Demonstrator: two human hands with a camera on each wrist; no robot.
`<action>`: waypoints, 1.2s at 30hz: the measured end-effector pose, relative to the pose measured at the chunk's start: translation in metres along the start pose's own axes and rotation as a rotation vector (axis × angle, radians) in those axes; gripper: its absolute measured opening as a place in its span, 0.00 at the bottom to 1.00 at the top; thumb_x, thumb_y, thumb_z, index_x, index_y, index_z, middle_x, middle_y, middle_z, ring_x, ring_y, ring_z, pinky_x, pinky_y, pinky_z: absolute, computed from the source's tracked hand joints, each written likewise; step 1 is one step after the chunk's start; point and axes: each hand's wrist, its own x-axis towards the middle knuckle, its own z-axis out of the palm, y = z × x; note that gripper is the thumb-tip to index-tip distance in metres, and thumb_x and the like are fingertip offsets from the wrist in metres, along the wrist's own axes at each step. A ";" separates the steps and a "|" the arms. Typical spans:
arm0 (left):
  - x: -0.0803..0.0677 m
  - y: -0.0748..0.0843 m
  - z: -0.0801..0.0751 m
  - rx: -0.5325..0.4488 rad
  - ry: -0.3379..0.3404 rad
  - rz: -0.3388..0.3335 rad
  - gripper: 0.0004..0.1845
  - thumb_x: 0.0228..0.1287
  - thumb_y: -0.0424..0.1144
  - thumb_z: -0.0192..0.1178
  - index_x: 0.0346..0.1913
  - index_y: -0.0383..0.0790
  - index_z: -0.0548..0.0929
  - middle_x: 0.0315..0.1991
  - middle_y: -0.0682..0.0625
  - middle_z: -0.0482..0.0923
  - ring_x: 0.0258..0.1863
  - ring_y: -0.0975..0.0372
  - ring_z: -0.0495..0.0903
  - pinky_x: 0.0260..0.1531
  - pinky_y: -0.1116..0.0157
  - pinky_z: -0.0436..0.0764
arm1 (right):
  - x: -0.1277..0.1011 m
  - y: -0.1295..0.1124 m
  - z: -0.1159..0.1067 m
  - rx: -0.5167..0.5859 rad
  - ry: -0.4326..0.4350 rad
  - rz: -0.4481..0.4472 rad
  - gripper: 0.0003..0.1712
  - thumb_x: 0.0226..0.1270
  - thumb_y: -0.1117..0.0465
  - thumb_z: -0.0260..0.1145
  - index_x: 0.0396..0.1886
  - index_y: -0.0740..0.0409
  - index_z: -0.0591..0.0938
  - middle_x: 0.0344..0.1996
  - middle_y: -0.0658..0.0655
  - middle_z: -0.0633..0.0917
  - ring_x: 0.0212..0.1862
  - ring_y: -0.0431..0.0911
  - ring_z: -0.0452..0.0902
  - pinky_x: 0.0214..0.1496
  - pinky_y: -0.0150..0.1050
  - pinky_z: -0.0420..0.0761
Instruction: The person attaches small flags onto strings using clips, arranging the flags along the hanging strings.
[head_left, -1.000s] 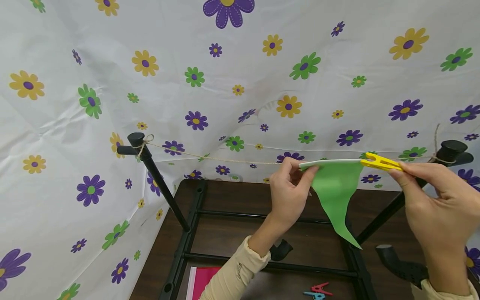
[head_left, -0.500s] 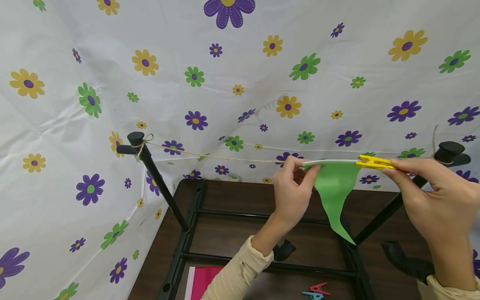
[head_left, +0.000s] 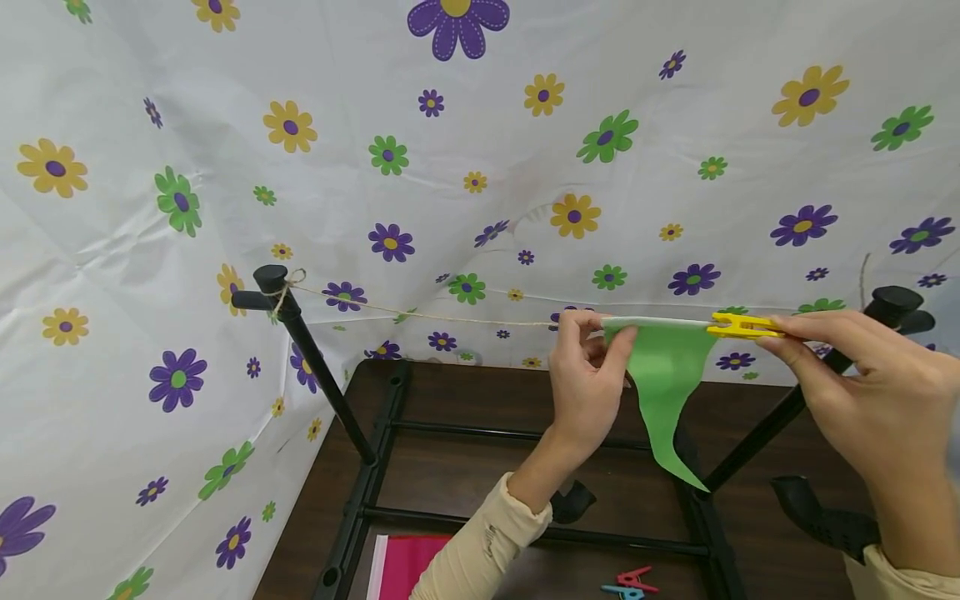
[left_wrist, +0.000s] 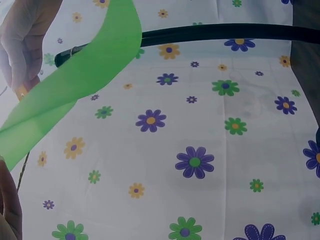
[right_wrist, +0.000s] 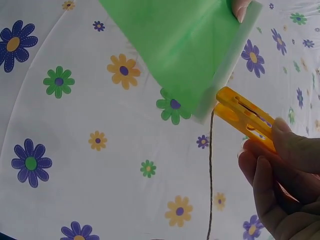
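Note:
A green pennant point(head_left: 667, 375) with a white strip along its top edge hangs at the string point(head_left: 450, 318), its lower tip curling right. My left hand point(head_left: 588, 392) pinches the pennant's upper left corner between thumb and forefinger. With thumb and fingers my right hand point(head_left: 877, 383) grips a yellow clothespin point(head_left: 746, 326), whose tip is at the pennant's upper right corner. In the right wrist view the clothespin point(right_wrist: 245, 116) meets the white strip point(right_wrist: 227, 67), and the string runs down from there. The left wrist view shows the pennant point(left_wrist: 80, 75) twisted between both hands.
The string spans two black posts, a left one point(head_left: 322, 375) and a right one point(head_left: 795, 408), of a black frame point(head_left: 600, 540) on a brown table point(head_left: 465, 479). A red clothespin point(head_left: 636, 577) and a blue one point(head_left: 622, 592) lie near a pink sheet point(head_left: 408, 558). Flowered cloth point(head_left: 480, 150) hangs behind.
The right hand and yellow clothespin have shifted slightly left. My left hand has moved slightly right, and the pennant's lower tip has swung a little left. Both hands keep their hold.

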 end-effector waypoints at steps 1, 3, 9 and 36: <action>0.000 0.000 0.000 -0.010 0.012 -0.002 0.10 0.72 0.23 0.59 0.45 0.30 0.67 0.26 0.34 0.74 0.13 0.48 0.73 0.16 0.71 0.75 | 0.000 0.000 0.000 -0.001 -0.002 0.001 0.45 0.75 0.33 0.56 0.38 0.78 0.86 0.34 0.78 0.85 0.50 0.11 0.67 0.50 0.12 0.64; -0.001 0.000 0.001 -0.014 0.034 0.007 0.13 0.72 0.23 0.59 0.42 0.33 0.63 0.19 0.37 0.69 0.10 0.51 0.70 0.14 0.72 0.71 | 0.000 0.000 0.000 -0.001 -0.001 0.005 0.45 0.75 0.33 0.56 0.37 0.78 0.86 0.34 0.78 0.85 0.50 0.11 0.67 0.49 0.12 0.64; 0.002 -0.002 0.000 0.102 0.023 0.143 0.16 0.71 0.22 0.60 0.33 0.38 0.64 0.15 0.46 0.65 0.11 0.62 0.67 0.15 0.75 0.65 | 0.001 0.001 -0.002 0.001 -0.003 0.004 0.45 0.75 0.33 0.56 0.37 0.78 0.86 0.34 0.79 0.85 0.49 0.11 0.67 0.47 0.11 0.64; 0.003 -0.001 -0.001 0.342 0.012 0.266 0.09 0.70 0.22 0.61 0.48 0.26 0.88 0.27 0.44 0.77 0.18 0.66 0.68 0.22 0.81 0.67 | 0.008 0.002 -0.009 -0.043 -0.086 0.022 0.43 0.77 0.37 0.54 0.44 0.80 0.85 0.39 0.76 0.86 0.50 0.10 0.63 0.49 0.14 0.62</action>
